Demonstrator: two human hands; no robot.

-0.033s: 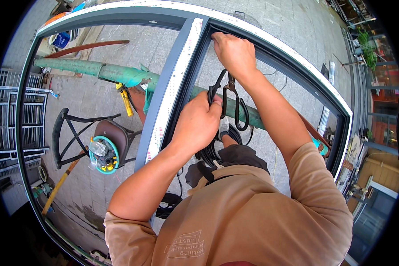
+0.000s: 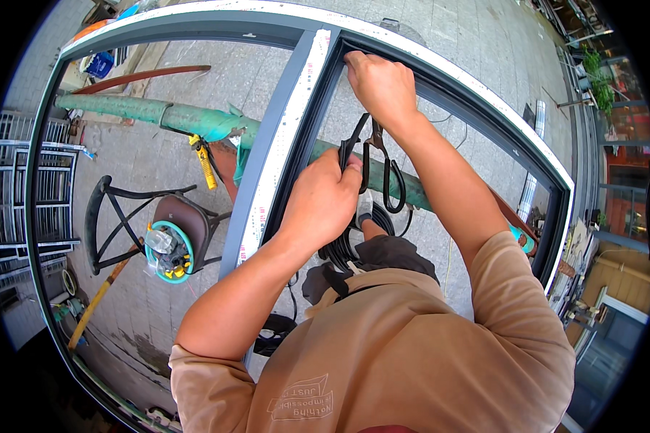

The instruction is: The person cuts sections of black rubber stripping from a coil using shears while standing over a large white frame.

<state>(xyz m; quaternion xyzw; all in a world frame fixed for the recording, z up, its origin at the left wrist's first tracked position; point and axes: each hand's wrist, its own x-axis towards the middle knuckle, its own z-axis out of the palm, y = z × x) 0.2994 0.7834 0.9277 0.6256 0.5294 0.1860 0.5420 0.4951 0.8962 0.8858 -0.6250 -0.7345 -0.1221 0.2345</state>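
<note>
A large grey window frame (image 2: 280, 137) with white printed film along its faces lies across my view. My right hand (image 2: 384, 85) is closed, its fingertips at the far inner corner beside the middle bar. Scissors (image 2: 375, 141) with black handle loops hang out from under that palm, their blades hidden by the hand. Lower down, beside the middle bar, my left hand (image 2: 323, 193) pinches a black rubber strip (image 2: 352, 141). This strip rises toward the right hand, where its upper end is hidden.
Beneath the frame runs a green-wrapped pole (image 2: 137, 110) with a yellow-handled tool (image 2: 206, 164) by it. A dark chair (image 2: 108, 224) bears a turquoise basket (image 2: 190, 249) of small parts. Coiled black strip (image 2: 343, 249) lies near my foot. Metal frames (image 2: 40, 187) stand at left.
</note>
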